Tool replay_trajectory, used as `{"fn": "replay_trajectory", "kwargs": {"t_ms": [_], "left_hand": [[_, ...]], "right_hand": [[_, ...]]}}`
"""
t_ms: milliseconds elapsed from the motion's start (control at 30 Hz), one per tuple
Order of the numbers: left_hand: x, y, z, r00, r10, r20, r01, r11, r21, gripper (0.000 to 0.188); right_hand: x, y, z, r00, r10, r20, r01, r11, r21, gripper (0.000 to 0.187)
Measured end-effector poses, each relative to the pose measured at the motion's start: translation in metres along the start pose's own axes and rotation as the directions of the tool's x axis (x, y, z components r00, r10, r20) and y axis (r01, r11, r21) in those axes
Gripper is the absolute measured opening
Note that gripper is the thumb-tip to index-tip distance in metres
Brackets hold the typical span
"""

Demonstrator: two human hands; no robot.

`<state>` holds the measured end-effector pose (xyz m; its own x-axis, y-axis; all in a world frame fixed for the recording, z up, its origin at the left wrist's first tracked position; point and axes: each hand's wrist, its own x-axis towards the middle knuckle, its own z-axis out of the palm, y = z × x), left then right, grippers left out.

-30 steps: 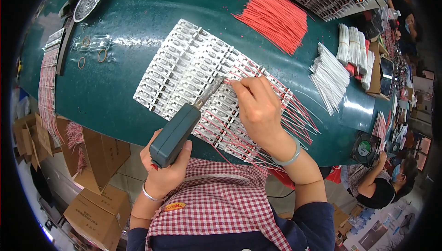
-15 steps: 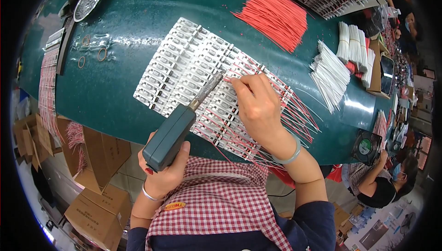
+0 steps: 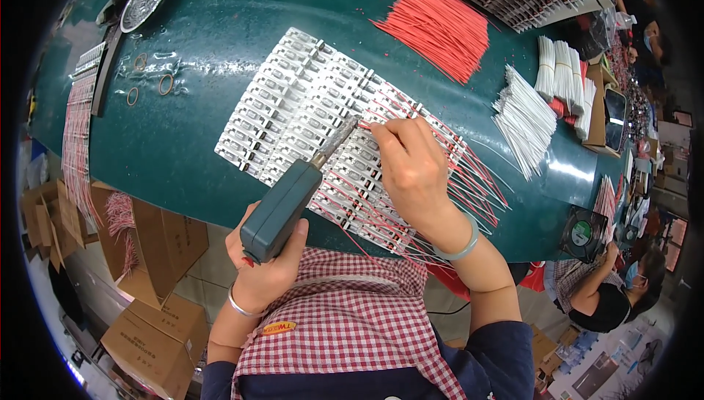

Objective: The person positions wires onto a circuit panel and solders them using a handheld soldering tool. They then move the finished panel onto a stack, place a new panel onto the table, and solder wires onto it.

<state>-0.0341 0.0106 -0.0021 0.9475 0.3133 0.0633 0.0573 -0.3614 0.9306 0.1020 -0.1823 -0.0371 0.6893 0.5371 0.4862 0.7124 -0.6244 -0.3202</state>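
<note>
My left hand (image 3: 265, 272) is closed around the grip of a dark green soldering gun (image 3: 282, 206). The gun slants up and right, its tip at the rows of small white plastic holders (image 3: 282, 96) with metal parts. Close by the tip, my right hand (image 3: 414, 169) pinches the end of a thin red wire (image 3: 366, 126). Whether tip and wire touch is too small to tell. Several red and white wires (image 3: 477, 180) fan out from the right-hand rows, passing under and beside my right hand and wrist.
Loose red wires (image 3: 440, 30) lie at the far side of the green table (image 3: 198, 129), white wires (image 3: 526, 123) to the right. A round metal dish (image 3: 145, 2) is at far left. A small fan (image 3: 583, 233) stands at the right edge near another person (image 3: 605, 290). Cardboard boxes (image 3: 158, 345) stand lower left.
My left hand and the soldering gun's body have shifted slightly right, while its tip stays nearly in place. My right hand has barely moved and still pinches the wire.
</note>
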Motion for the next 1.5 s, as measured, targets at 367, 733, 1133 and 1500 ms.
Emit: {"fn": "replay_trajectory", "kwargs": {"t_ms": [367,733,1133,1500], "left_hand": [[0.001,-0.001,0.0,0.999,0.033,0.042,-0.035,0.998,0.056,0.02],[-0.007,-0.003,-0.005,0.999,0.047,-0.004,-0.047,0.994,0.098,0.021],[-0.012,-0.004,-0.009,1.0,-0.018,0.002,0.018,0.999,0.045,0.022],[-0.01,-0.005,-0.007,0.999,0.023,0.024,-0.024,0.999,0.041,0.021]], "right_hand": [[0.003,-0.003,-0.002,0.999,0.029,-0.013,-0.029,1.0,0.009,0.027],[0.003,-0.004,-0.003,0.999,0.036,-0.018,-0.036,0.999,0.003,0.026],[-0.003,-0.011,-0.003,0.999,0.03,-0.012,-0.029,0.997,0.076,0.027],[-0.004,-0.011,-0.002,0.999,0.034,-0.002,-0.033,0.996,0.082,0.026]]}}
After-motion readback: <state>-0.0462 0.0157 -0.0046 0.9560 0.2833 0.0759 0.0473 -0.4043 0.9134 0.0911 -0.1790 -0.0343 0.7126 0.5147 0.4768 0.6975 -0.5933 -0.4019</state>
